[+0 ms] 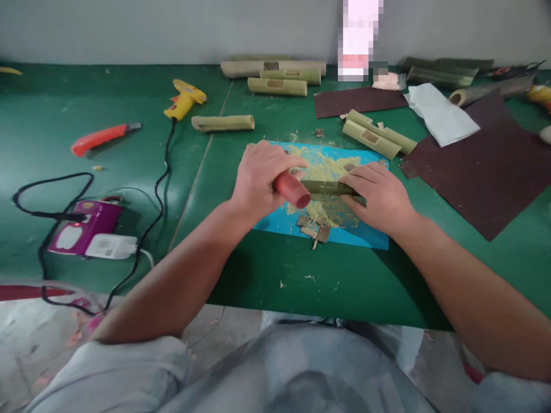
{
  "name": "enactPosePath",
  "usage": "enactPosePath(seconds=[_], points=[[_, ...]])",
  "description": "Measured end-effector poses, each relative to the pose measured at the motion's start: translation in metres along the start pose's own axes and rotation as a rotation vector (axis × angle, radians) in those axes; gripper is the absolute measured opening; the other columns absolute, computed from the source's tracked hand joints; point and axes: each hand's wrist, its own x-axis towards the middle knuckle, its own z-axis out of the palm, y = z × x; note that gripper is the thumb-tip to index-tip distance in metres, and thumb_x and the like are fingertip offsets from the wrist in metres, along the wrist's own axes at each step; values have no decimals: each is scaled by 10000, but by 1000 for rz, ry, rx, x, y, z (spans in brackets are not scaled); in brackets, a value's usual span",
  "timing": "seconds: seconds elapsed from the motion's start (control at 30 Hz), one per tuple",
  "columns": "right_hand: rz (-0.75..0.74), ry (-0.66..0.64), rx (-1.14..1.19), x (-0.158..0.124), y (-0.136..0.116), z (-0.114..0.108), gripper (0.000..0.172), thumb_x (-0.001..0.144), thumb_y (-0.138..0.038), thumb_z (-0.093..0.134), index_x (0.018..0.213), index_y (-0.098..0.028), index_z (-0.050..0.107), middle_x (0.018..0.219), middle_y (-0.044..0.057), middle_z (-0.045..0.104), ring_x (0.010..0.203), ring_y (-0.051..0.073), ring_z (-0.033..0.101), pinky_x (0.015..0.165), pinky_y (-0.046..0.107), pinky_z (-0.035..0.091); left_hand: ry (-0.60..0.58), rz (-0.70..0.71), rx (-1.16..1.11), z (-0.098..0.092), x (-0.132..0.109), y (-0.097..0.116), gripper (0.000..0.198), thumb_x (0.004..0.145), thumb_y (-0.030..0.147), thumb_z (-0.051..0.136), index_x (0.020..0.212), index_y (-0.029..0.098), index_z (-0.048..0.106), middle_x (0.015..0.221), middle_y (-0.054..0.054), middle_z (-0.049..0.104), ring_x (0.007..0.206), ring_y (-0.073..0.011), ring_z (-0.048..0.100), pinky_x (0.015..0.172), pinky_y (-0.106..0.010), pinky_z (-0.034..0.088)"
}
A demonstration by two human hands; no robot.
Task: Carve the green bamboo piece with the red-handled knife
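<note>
Bamboo piece (322, 187) apparently being cut; right grip (381, 190) holds it, left grip (260, 175) clasps red handle (291, 189) at nine o'clock. Next move wants steady bracing.

The left grip (259, 175) holds a red handle (293, 190).

From my distant seat I watched over a green bench (43, 115). Cut bamboo tubes (278, 86) lay along its far edge. On the left side I made out a red tool (101, 139), a yellow glue gun (185, 100) and, closer to the near edge, a purple power socket (92, 223). A blue sheet (370, 236) lay mid-bench, short of the near edge; to its right I saw a large brown sheet (486, 166).
</note>
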Motion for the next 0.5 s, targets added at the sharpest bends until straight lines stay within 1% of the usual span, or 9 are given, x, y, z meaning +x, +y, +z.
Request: enactPosePath(seconds=[0.07, 0.13, 0.17, 0.23, 0.3, 0.37, 0.43, 0.47, 0.5], points=[[10, 12, -22, -1, -1, -1, 282, 996, -309, 565, 1134, -133, 737, 1089, 151, 753, 1001, 313, 652, 889, 466, 523, -87, 90, 134, 2, 0, -9, 242, 983, 496, 635, 1039, 289, 748, 706, 2, 624, 697, -187, 524, 726, -381, 397], [14, 26, -29, -2, -1, -1, 281, 995, -309, 560, 1137, -137, 731, 1093, 148, 752, 998, 311, 648, 892, 467, 520, -127, 156, 200, 5, 1, -12, 363, 970, 604, 605, 1045, 280, 751, 702, -9, 619, 702, -203, 518, 713, -383, 374], [16, 33, -27, -2, -2, -1, 275, 996, -308, 554, 1129, -143, 730, 1089, 143, 752, 992, 306, 647, 893, 464, 518, -137, 188, 234, 6, 1, -12, 390, 972, 622, 586, 1036, 276, 754, 703, -17, 620, 709, -213, 523, 707, -387, 365], [21, 40, -18, -2, -2, 0, 264, 1000, -309, 540, 1108, -158, 728, 1078, 134, 751, 983, 296, 645, 896, 460, 516, -146, 242, 288, 8, 1, -7, 351, 1004, 551, 550, 1018, 266, 755, 705, -27, 620, 725, -230, 536, 700, -398, 349], [25, 42, -12, -1, -3, 1, 254, 1001, -314, 536, 1087, -170, 726, 1061, 127, 751, 975, 292, 650, 892, 459, 514, -159, 266, 323, 8, 1, -2, 269, 1019, 408, 525, 1006, 257, 748, 701, -29, 617, 728, -232, 534, 700, -402, 337], [32, 49, -16, 0, -5, -1, 239, 1000, -314, 541, 1081, -183, 723, 1050, 115, 756, 968, 290, 661, 878, 457, 512, -179, 254, 342, 8, 0, 3, 224, 998, 322, 526, 994, 245, 737, 702, -31, 620, 726, -232, 517, 700, -403, 325], [34, 101, -33, -1, -8, -8, 223, 997, -300, 553, 1115, -197, 712, 1075, 104, 762, 979, 289, 676, 868, 451, 508, -191, 204, 329, 6, -1, 2, 204, 989, 310, 537, 979, 237, 727, 720, -39, 629, 735, -236, 497, 710, -408, 318], [36, 162, -50, -1, -11, -14, 243, 994, -284, 559, 1181, -202, 690, 1142, 108, 757, 1026, 297, 676, 882, 456, 505, -196, 147, 261, 6, -1, 0, 190, 985, 321, 555, 980, 237, 726, 735, -44, 632, 749, -240, 489, 727, -416, 318], [15, 251, -75, -2, -15, -20, 283, 984, -281, 578, 1246, -209, 659, 1208, 118, 739, 1076, 306, 673, 907, 464, 500, -187, 79, 168, 5, -1, -3, 175, 980, 339, 581, 982, 244, 728, 742, -45, 626, 761, -243, 477, 749, -425, 319]])
